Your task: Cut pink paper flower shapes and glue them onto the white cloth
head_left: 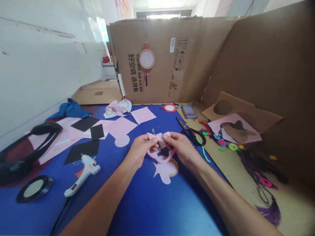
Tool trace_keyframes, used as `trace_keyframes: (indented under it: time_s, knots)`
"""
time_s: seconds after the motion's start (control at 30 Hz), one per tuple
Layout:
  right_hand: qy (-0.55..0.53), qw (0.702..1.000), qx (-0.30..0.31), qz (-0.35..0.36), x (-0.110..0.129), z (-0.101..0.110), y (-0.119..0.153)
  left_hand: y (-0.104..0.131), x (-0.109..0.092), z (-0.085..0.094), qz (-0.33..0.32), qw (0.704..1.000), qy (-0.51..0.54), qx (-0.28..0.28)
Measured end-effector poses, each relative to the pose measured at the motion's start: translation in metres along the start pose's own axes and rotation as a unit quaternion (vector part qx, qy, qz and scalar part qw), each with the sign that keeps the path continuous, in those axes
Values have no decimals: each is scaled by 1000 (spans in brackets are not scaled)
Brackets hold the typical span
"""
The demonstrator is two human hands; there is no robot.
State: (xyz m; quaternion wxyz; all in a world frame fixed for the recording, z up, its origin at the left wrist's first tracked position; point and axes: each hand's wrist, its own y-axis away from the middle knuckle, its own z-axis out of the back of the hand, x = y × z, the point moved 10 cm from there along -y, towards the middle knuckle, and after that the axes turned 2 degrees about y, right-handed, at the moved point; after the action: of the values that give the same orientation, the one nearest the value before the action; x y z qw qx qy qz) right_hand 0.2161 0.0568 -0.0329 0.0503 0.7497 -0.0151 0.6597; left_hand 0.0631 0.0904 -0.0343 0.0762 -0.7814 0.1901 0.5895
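Observation:
Between my two hands a small piece of pink paper is stretched, its ends pinched by the fingertips. My left hand is closed on its left end, and my right hand grips the right end. Just under the fingers hangs or lies a curved pink strip; whether it joins the held piece I cannot tell. Below, on the blue table, a pink paper cutout with an irregular outline partly covers a round brown cardboard piece. A dark pen-like tool lies behind the held paper, partly hidden.
Large black scissors lie right of my hands. A white glue gun, black tape roll and black headphones sit left. Pink sheets and black squares spread behind. Cardboard walls enclose the back; purple tassels lie right.

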Motion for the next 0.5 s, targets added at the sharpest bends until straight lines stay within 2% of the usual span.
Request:
trace_keyframes:
  time_s: [0.2, 0.5]
  knots:
    - [4, 1000, 10, 11, 0, -3, 1, 5, -1, -13, 19, 999, -4, 41]
    - [11, 1000, 9, 9, 5, 2, 4, -2, 4, 4, 7, 999, 37, -13]
